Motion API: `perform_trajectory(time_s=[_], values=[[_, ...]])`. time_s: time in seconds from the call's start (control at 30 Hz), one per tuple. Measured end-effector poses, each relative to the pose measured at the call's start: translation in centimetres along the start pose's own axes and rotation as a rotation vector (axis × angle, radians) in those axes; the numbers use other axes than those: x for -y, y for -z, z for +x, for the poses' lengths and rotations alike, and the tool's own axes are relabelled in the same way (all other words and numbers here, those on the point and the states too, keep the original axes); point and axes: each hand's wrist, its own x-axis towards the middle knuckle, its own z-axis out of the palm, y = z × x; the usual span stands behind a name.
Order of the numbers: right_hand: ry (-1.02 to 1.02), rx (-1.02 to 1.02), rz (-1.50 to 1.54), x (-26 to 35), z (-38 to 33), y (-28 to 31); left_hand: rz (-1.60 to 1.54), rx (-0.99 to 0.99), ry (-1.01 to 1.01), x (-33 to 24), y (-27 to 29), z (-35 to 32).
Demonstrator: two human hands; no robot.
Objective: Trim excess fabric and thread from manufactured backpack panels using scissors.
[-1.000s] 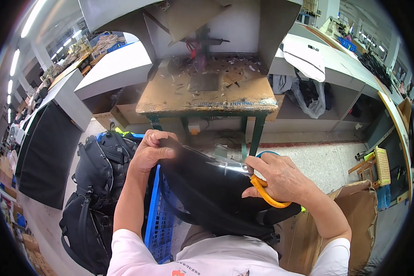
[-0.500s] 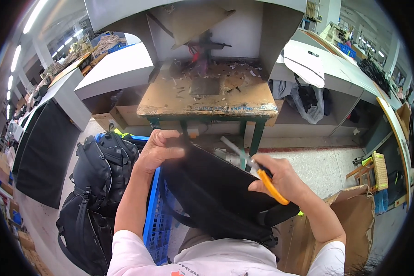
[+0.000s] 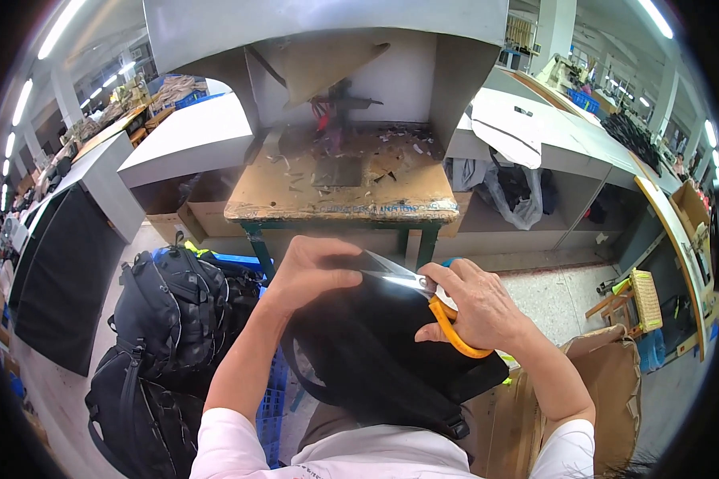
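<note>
A black fabric bag (image 3: 375, 343) with straps and a buckle (image 3: 458, 423) hangs in front of my body, over my lap. My left hand (image 3: 315, 271) is closed at its upper edge, thumb and fingers pinching the fabric. In my right hand (image 3: 479, 307) is a pair of scissors (image 3: 459, 339) with orange handles, fingers wrapped through the loops. Their blades are parted and point left, the tips close to my left fingertips. What lies between the blades is too blurred to tell.
Black backpacks (image 3: 164, 311) are piled at my left, by a blue plastic crate (image 3: 272, 399). Ahead stands a worn wooden table (image 3: 280, 199) strewn with scraps, under a grey hood (image 3: 335, 20). At right are a cardboard box (image 3: 599, 383) and a small wooden stool (image 3: 645, 299).
The scissors have swung left and up, bringing the blades from apart to beside my left fingertips. My left hand has shifted slightly to the right; the view has turned a little.
</note>
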Motion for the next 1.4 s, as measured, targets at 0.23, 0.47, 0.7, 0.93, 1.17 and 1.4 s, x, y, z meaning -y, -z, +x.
perform_trajectory(time_s=[0.23,0.47,0.7,0.93,1.17,1.4], values=[[0.017,0.021,-0.008,-0.1,0.4,0.2,-0.057,-0.052,-0.049,0.1,-0.8,0.2],[0.033,0.010,-0.036,-0.7,0.3,-0.5,-0.095,-0.038,-0.030,0.6,-0.9,0.4],[0.180,-0.131,-0.110,-0.7,0.9,0.2,0.015,0.034,-0.170,0.4,-1.1,0.7],[0.091,0.082,-0.060,-1.5,1.4,0.5,0.098,0.029,-0.084,-0.2,-1.3,0.5],[0.266,0.007,-0.098,-2.4,3.4,1.2,0.204,0.006,-0.098,0.0,-1.9,0.8],[0.120,0.158,0.128,-3.5,4.4,0.2,0.100,-0.039,-0.036,1.6,-1.0,0.4]])
